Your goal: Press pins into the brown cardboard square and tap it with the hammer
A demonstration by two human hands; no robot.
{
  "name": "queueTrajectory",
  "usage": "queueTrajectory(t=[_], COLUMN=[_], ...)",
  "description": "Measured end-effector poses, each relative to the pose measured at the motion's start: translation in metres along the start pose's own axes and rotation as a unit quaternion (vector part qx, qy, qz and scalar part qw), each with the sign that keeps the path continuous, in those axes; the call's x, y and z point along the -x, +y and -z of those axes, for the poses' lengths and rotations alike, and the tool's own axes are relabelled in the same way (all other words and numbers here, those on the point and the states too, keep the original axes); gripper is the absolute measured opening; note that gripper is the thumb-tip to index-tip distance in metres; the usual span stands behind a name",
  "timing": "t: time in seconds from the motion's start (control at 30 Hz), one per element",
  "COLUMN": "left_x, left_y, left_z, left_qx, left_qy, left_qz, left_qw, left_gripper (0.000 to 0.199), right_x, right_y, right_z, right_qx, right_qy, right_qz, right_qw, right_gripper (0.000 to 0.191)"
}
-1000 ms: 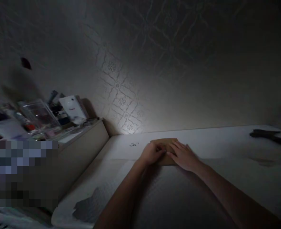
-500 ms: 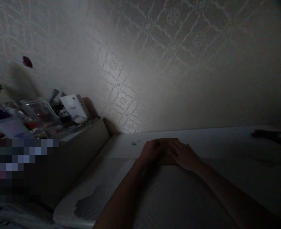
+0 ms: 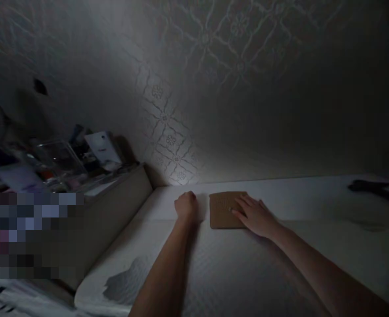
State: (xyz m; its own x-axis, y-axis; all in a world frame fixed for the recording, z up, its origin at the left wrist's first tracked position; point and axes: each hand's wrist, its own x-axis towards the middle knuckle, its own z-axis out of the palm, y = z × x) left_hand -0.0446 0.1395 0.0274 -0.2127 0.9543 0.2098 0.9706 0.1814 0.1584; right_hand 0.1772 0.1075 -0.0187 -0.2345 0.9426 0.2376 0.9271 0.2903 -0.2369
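We have a flat, brown, near-rectangular piece that looks like leather or card (image 3: pixel 219 219) lying on the white bench (image 3: pixel 313 198), roughly in front of us and a little short of the patterned pale wall (image 3: pixel 280 132). Our right hand (image 3: pixel 258 215) lies across its right side, palm down, fingers slightly apart and not clamped on anything, the thumb just beside a small shiny spot (image 3: pixel 230 210); whether that spot is a stud or a loose bit, we cannot tell. Our left hand (image 3: pixel 185 206) is curled over the bench to the left, clear of the brown piece, its fingers drawn together; what they close on, if anything, is hidden. The step in hand, as we judge it, is steadying the piece with the right hand while the left works at the side. To do it well, we should spread the pressure evenly through the right fingers, so that the piece neither skids nor turns, and leave the shiny spot uncovered by the thumb. The left hand does best low and close to the bench, pinching anything small with the fingertips rather than sweeping at it. The light is dim, so a careful look before each touch helps. A dark, long-handled tool (image 3: pixel 376 188) lies well apart on our right.
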Motion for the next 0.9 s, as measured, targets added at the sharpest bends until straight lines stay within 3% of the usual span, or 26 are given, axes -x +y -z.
queueTrajectory(t=[0.2,0.4,0.53,0.7,0.77,0.9], left_x=[-0.002,0.002,0.011,0.026,0.029,0.031], left_y=[-0.005,0.004,0.02,0.039,0.043,0.045], left_z=[-0.004,0.003,0.007,0.002,-0.001,-0.001], left_qx=[0.001,0.009,0.099,0.201,0.203,0.183], left_qy=[0.006,0.044,0.014,-0.088,-0.107,-0.116], left_qz=[0.021,-0.023,-0.138,-0.359,-0.39,-0.373], left_qw=[1.0,0.999,0.985,0.907,0.892,0.902], left_gripper=[0.025,0.026,0.024,0.031,0.034,0.032], right_x=[0.001,0.0,-0.001,0.0,0.0,0.0], right_y=[0.0,0.001,0.001,0.001,0.001,0.001], right_z=[0.003,0.0,0.0,0.0,0.001,0.001], right_qx=[0.003,0.009,0.011,0.008,0.007,0.011], right_qy=[-0.006,0.002,0.002,0.003,0.002,0.003], right_qz=[0.005,0.005,0.003,0.011,0.016,0.022], right_qw=[1.0,1.0,1.0,1.0,1.0,1.0], right_gripper=[0.057,0.056,0.057,0.055,0.055,0.055])
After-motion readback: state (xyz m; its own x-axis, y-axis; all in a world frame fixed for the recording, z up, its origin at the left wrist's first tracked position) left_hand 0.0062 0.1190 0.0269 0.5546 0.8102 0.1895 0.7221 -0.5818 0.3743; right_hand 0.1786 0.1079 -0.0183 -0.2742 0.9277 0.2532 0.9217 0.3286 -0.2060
